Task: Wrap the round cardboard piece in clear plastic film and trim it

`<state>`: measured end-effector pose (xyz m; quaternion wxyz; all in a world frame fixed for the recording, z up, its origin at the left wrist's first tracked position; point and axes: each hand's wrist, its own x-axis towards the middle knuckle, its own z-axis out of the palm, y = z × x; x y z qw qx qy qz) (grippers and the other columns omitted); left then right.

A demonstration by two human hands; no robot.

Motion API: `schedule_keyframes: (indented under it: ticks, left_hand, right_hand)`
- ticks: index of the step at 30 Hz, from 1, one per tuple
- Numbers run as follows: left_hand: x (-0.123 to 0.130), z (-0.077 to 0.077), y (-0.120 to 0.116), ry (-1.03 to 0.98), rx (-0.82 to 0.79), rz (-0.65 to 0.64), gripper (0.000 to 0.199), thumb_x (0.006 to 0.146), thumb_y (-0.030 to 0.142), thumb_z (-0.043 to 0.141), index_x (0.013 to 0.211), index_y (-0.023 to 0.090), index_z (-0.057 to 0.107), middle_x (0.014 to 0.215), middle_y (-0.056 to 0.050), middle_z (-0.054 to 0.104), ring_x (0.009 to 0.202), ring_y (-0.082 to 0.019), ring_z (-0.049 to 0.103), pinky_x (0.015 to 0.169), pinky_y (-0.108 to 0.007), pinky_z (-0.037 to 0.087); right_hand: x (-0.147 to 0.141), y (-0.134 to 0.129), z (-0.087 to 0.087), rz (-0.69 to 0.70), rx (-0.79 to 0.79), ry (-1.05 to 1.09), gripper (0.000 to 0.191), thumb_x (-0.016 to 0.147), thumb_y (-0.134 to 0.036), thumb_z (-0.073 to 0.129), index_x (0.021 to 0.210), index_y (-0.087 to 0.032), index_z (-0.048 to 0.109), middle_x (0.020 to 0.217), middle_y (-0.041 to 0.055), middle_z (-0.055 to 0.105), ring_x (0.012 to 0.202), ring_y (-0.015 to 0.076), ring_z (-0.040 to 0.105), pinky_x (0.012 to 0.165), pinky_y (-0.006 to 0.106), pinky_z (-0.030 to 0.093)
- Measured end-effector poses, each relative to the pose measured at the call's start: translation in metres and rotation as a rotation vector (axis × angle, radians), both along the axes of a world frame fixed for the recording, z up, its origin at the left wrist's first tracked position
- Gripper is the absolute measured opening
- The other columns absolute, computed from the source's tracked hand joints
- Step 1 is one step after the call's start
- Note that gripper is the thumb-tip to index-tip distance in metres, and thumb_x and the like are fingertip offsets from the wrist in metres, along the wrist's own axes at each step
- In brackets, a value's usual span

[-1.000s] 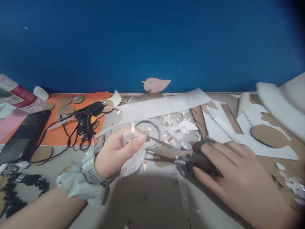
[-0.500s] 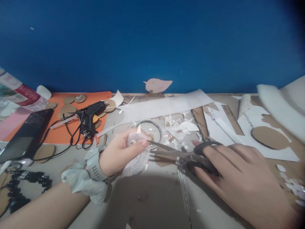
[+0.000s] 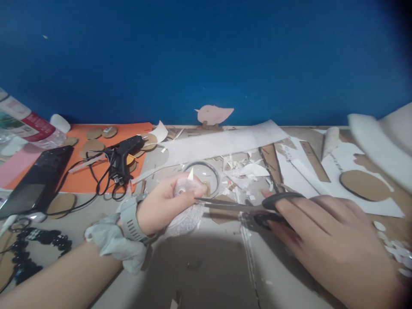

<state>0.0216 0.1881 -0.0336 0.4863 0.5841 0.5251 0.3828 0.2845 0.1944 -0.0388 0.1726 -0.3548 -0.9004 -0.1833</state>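
Observation:
My left hand (image 3: 167,204) pinches a small pale, bubble-textured piece (image 3: 185,219) with a pointed white tip sticking up and an eye-like dot partly behind the thumb. In my right hand (image 3: 325,231) is a pair of scissors (image 3: 231,207) with black handles. The blades point left, their tips at the pale piece beside my left thumb, and lie nearly together. A clear ring-shaped roll (image 3: 216,171) lies just behind my left hand. A pink bird-shaped cutout (image 3: 214,115) stands at the back against the blue wall.
Left: a black glue gun (image 3: 124,154) on orange paper (image 3: 80,184), a dark phone (image 3: 38,180), a bottle (image 3: 27,124) and black beads (image 3: 22,262). A white foam strip (image 3: 222,141) and scraps lie behind the hands; cardboard (image 3: 363,185) and white paper are at right.
The scissor blades have closed further. The pale piece has tilted slightly in my left hand, its white tip now a little farther right.

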Motion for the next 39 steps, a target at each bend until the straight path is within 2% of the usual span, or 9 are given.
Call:
schedule_keyframes:
  ticks: [7, 13, 17, 20, 27, 33, 39]
  left_hand:
    - [-0.0013, 0.0005, 0.0004, -0.029, -0.072, -0.01, 0.011, 0.08, 0.027, 0.056, 0.076, 0.017, 0.057, 0.071, 0.003, 0.058, 0.068, -0.011, 0.053, 0.068, -0.023, 0.042]
    - [-0.0006, 0.0011, 0.0023, -0.062, -0.13, -0.015, 0.014, 0.08, 0.03, 0.056, 0.074, 0.017, 0.056, 0.067, 0.004, 0.055, 0.064, -0.011, 0.051, 0.066, -0.023, 0.042]
    - [-0.0016, 0.002, 0.0023, -0.035, -0.143, -0.08, 0.019, 0.082, 0.034, 0.054, 0.072, 0.017, 0.055, 0.068, 0.004, 0.052, 0.066, -0.01, 0.05, 0.069, -0.022, 0.041]
    - [-0.0023, 0.0028, 0.0024, -0.016, -0.165, -0.085, 0.02, 0.081, 0.035, 0.054, 0.072, 0.017, 0.056, 0.069, 0.002, 0.054, 0.069, -0.012, 0.051, 0.07, -0.023, 0.043]
    - [-0.0017, 0.0041, 0.003, -0.025, -0.17, -0.093, 0.022, 0.081, 0.036, 0.054, 0.069, 0.017, 0.057, 0.066, 0.001, 0.053, 0.066, -0.012, 0.05, 0.067, -0.024, 0.043]
    - [-0.0006, 0.0047, 0.0027, -0.045, -0.16, -0.09, 0.019, 0.081, 0.033, 0.054, 0.069, 0.018, 0.057, 0.065, 0.002, 0.053, 0.064, -0.012, 0.05, 0.064, -0.024, 0.043]
    - [-0.0006, 0.0051, 0.0035, -0.046, -0.144, -0.097, 0.019, 0.082, 0.028, 0.053, 0.067, 0.018, 0.055, 0.062, 0.003, 0.051, 0.06, -0.01, 0.049, 0.063, -0.022, 0.042]
  right_hand:
    - [0.0007, 0.0016, 0.0015, 0.023, 0.008, 0.062, 0.005, 0.085, -0.02, 0.054, 0.089, -0.018, 0.056, 0.074, 0.0052, 0.065, 0.067, 0.0216, 0.051, 0.063, 0.035, 0.036]
    - [0.0032, -0.0011, 0.0008, 0.014, 0.046, 0.066, 0.011, 0.083, -0.016, 0.055, 0.094, -0.019, 0.056, 0.071, 0.0051, 0.064, 0.069, 0.0238, 0.054, 0.064, 0.037, 0.039]
    - [0.0032, -0.0028, 0.0011, 0.047, 0.054, 0.127, 0.02, 0.078, -0.009, 0.061, 0.095, -0.017, 0.057, 0.079, 0.007, 0.067, 0.084, 0.0267, 0.06, 0.073, 0.039, 0.044]
    - [0.0034, -0.0026, 0.0015, 0.052, 0.023, 0.159, 0.018, 0.079, -0.009, 0.059, 0.094, -0.018, 0.058, 0.09, 0.0076, 0.069, 0.093, 0.0273, 0.061, 0.079, 0.04, 0.045]
    - [0.0076, -0.0023, 0.0023, 0.093, -0.044, 0.129, 0.019, 0.08, -0.007, 0.054, 0.095, -0.019, 0.059, 0.098, 0.0053, 0.069, 0.09, 0.0236, 0.064, 0.089, 0.041, 0.043]
    - [0.0046, -0.0017, 0.0037, 0.063, -0.089, 0.106, 0.022, 0.079, -0.005, 0.053, 0.093, -0.022, 0.058, 0.098, 0.0038, 0.07, 0.085, 0.0242, 0.065, 0.087, 0.043, 0.045]
    - [0.0008, -0.0012, 0.003, 0.028, -0.063, 0.137, 0.016, 0.08, -0.013, 0.059, 0.096, -0.018, 0.056, 0.093, 0.0104, 0.067, 0.096, 0.0283, 0.059, 0.084, 0.043, 0.045]
